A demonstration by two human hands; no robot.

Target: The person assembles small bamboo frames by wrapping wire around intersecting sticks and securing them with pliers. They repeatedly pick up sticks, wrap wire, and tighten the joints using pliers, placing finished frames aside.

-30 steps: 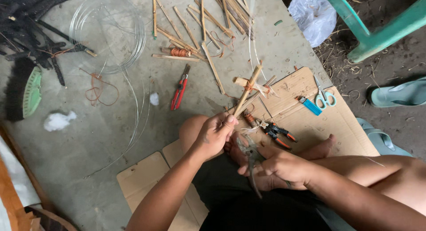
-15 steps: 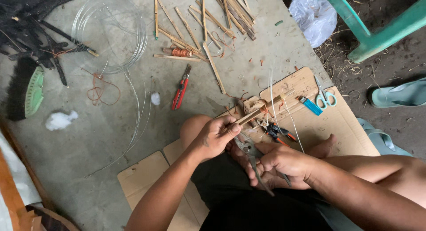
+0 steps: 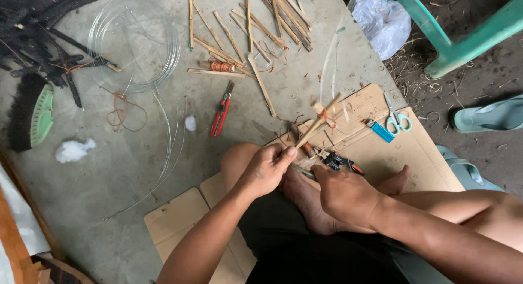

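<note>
A crumpled whitish plastic bag (image 3: 381, 21) lies at the top right, beside the green chair leg (image 3: 430, 22).

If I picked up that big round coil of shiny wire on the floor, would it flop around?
Probably yes. The wire coil is thin with loose strands trailing off, so it would likely sag and spring. It looks light, and those stray ends might snag.

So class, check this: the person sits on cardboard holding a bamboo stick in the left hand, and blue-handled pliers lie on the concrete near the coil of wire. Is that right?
Not quite. The head view shows the pliers near the coil of wire have red handles, not blue. The rest stands: the left hand holds the bamboo stick, with the person on cardboard.
</note>
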